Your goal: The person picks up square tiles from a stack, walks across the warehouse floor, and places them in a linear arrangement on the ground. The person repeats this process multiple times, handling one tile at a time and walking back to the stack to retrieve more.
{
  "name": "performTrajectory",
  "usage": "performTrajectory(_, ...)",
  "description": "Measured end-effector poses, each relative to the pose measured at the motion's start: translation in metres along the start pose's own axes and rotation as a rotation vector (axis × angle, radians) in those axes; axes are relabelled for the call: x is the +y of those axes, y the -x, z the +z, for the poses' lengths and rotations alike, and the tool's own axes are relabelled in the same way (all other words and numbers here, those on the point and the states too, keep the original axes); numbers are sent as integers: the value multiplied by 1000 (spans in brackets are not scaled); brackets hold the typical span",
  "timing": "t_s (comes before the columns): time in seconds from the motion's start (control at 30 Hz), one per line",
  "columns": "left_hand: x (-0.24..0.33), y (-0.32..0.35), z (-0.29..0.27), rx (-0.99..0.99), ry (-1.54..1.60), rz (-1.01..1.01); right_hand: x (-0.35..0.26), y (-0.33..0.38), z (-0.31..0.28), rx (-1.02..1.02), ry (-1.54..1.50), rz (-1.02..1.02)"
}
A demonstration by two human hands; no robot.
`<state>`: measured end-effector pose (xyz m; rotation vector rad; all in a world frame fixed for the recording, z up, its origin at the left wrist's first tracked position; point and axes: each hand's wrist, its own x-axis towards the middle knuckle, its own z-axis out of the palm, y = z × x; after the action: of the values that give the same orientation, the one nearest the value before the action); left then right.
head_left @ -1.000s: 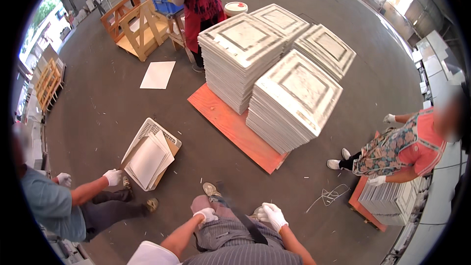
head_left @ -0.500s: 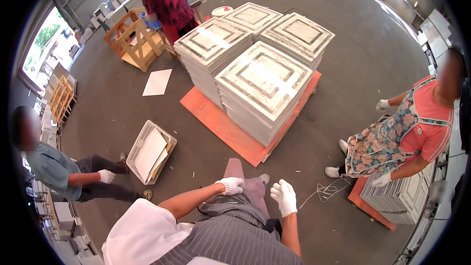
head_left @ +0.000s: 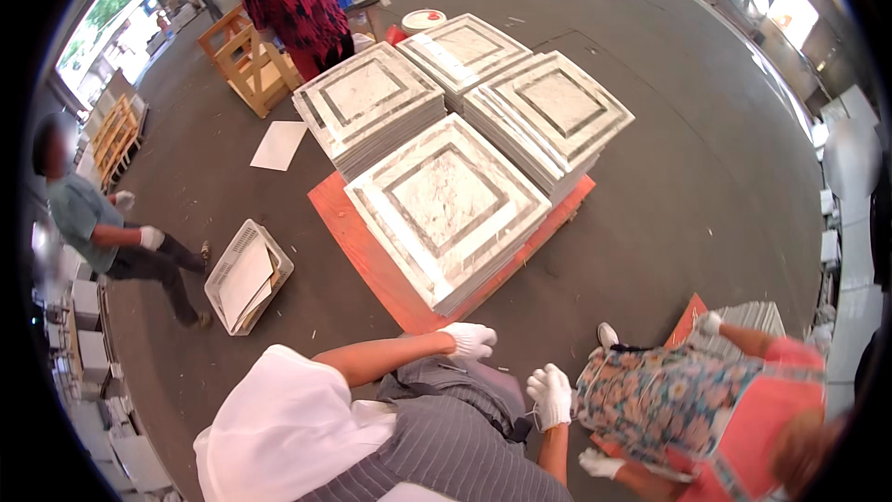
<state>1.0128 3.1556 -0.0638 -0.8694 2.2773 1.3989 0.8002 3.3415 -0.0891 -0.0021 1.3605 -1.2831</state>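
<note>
My left hand [head_left: 471, 340], in a white knit glove, is held in front of my waist with its fingers loosely extended and nothing in them. My right hand [head_left: 551, 394], gloved the same way, is raised beside my right hip, fingers loosely bent and empty. Ahead of both hands, apart from them, stands the nearest stack of square marble-patterned tiles [head_left: 448, 200]. Their tops are white with a grey square border. Beside and behind it are a left stack [head_left: 370, 93], a right stack [head_left: 550, 112] and a far stack [head_left: 465, 48]. All rest on an orange pallet [head_left: 351, 240].
Close on my right, a person in a floral apron [head_left: 664, 400] bends beside another tile stack [head_left: 757, 318]. A white basket [head_left: 216, 286] holding flat sheets lies left, near a person in blue [head_left: 84, 214]. A person in red [head_left: 295, 5] stands by a wooden crate [head_left: 255, 74].
The view has shifted closer to the tile stacks. My left hand has reached forward and right. The aproned person has bent down toward the right stack; the person in blue has stepped back.
</note>
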Motion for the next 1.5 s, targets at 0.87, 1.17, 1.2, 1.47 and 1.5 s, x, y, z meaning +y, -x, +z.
performTrajectory(0.87,135,-392,-193,417,507,-397,-512,-440,-11,-285,666,-31)
performTrajectory(1.17,97,-557,-305,536,1127,-372,-619,-560,71,-463,746,-43)
performTrajectory(1.2,103,-566,-322,567,1197,-356,-632,-579,71,-446,747,-59)
performTrajectory(1.47,124,-600,-367,770,2262,-175,-673,-721,160,-564,1120,-152)
performTrajectory(1.5,119,-608,-359,825,2342,-58,-663,-748,165,-622,1164,-235)
